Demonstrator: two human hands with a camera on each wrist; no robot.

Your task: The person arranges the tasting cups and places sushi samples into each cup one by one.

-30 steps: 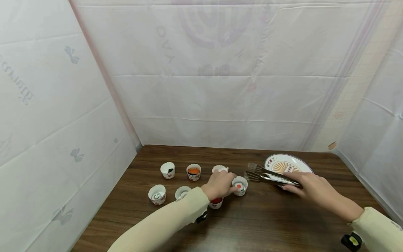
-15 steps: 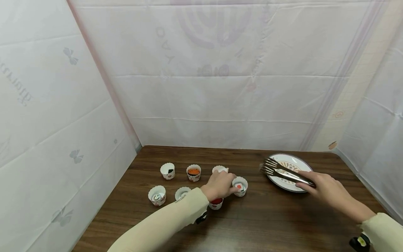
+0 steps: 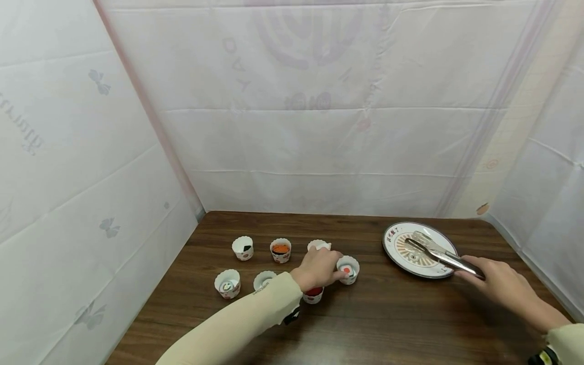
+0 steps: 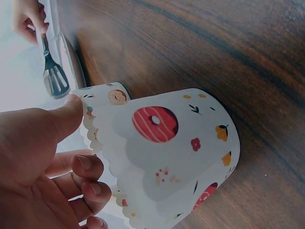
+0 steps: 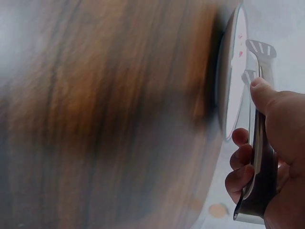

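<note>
My left hand (image 3: 317, 266) holds the rim of a paper baking cup (image 3: 349, 278) between thumb and index finger; the other fingers curl loosely. A white piece with a red-orange centre (image 3: 347, 270) lies inside. In the left wrist view the thumb reaches this donut-printed cup (image 4: 114, 94), behind a nearer cup (image 4: 190, 138). My right hand (image 3: 504, 286) grips metal serving tongs (image 3: 449, 258), whose slotted ends stand a little apart over the white plate (image 3: 396, 259). The right wrist view shows the thumb along one arm of the tongs (image 5: 259, 167), fingers curled round the other.
Several more baking cups stand left: one with an orange-topped piece (image 3: 280, 248), one with a dark piece (image 3: 243, 248), one with a round piece (image 3: 227, 285). A cup with red contents (image 3: 313, 296) is partly under the left hand. White sheeting (image 3: 292, 142) hangs behind the wooden table (image 3: 388, 324).
My right hand has drawn the tongs rightward from near the left hand's cup to over the plate, and the tongs have turned. The left hand and the cups have stayed put.
</note>
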